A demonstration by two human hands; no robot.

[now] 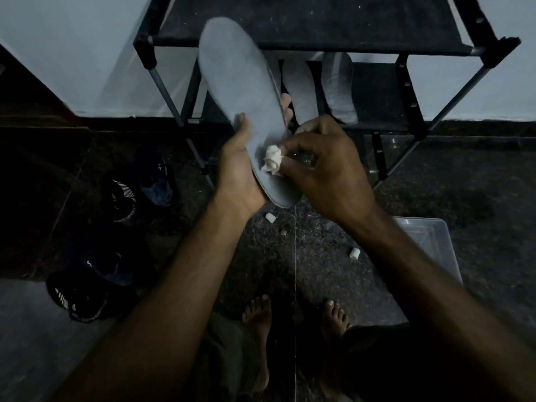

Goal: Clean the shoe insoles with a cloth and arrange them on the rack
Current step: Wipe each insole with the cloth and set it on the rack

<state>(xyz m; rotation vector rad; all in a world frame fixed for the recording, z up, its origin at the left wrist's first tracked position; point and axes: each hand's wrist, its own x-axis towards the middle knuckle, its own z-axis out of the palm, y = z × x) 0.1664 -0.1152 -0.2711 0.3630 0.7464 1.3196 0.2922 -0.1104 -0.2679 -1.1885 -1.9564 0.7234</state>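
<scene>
While the left hand cradles a grey insole from beneath, its thumb lies curled over the near edge and its fingertips show past the far edge, so the insole is gripped in front of the rack with its toe end tilted up and away. Against the heel part of that insole the right hand presses a small crumpled white cloth, pinched between thumb and curled fingers. Two more grey insoles lie side by side on the rack's lower shelf, toes pointing away, just behind the held one. On the dark speckled floor below, two small white rolled pieces lie apart from each other. Dark shoes sit in a loose group to the left, and a clear plastic tub stands to the right, partly hidden by the right forearm. Bare feet show at the bottom.
</scene>
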